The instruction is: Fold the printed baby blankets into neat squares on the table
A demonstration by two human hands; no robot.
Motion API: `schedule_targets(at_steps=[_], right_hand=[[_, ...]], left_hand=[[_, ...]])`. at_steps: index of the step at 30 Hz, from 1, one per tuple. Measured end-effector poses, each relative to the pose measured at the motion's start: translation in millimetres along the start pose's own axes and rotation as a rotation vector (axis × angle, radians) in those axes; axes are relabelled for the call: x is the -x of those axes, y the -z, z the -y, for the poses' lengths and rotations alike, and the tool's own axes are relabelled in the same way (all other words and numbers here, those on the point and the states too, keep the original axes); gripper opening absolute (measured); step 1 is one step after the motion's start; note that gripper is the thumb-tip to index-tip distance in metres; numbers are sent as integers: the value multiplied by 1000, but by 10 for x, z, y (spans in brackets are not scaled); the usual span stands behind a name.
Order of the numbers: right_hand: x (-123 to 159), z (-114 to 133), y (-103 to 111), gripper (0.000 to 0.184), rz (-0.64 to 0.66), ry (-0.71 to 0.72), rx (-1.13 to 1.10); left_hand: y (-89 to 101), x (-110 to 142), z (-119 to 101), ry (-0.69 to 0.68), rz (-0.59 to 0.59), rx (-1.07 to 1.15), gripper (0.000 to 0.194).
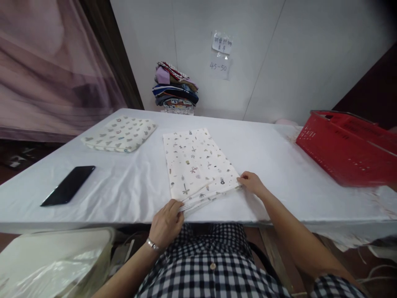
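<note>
A folded white cloth (198,159) with small printed motifs lies flat in the middle of the table, its near edge showing several layers. My left hand (167,221), a watch on its wrist, pinches the near left corner of this cloth by the table's front edge. At the near right corner, the fingers of my right hand (250,183) are closed on the cloth's edge. Another folded cloth (122,133), cream with grey shapes, rests farther back on the left, apart from both hands.
A black phone (68,185) lies at the table's left. On the right stands a red plastic basket (347,149). Folded fabrics (175,89) are stacked at the back by the wall, near paper notes (221,56). A white covered table (279,198) spans the view; a plastic-covered bin (56,260) sits below left.
</note>
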State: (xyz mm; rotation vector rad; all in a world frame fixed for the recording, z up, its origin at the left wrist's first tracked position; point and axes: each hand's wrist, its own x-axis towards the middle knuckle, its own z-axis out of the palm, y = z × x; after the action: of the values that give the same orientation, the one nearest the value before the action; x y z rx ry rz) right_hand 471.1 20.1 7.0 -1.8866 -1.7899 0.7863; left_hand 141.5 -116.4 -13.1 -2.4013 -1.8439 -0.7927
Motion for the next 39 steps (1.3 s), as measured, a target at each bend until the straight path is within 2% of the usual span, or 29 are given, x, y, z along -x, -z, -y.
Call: schedule_targets(at_steps=[7,12,14,17,24,27,34,39], right_hand=[[-31,29,26,30,19,-44,64],[-40,206,143,25,-28,14,74],[-42,265,175,23,-29,32,-60],[-41,308,187,22,23,-19,-308],[-63,363,168,30,55,-45,-444],[-85,308,131,32,50,-55,-388],[-80,-1,-2,35,62,-133,-140],[-66,46,16,34,102,-128,-103]], left_hand=[[20,-14,-4,-13,-3,17,18],[10,-8,17,47,16,66,30],[20,-14,19,96,47,108,30],[49,-34,6,164,87,169,27],[76,-54,-22,224,118,198,23],[74,-55,-24,221,127,189,22],[53,-40,-36,201,107,183,22],[55,-28,-35,221,96,252,24]])
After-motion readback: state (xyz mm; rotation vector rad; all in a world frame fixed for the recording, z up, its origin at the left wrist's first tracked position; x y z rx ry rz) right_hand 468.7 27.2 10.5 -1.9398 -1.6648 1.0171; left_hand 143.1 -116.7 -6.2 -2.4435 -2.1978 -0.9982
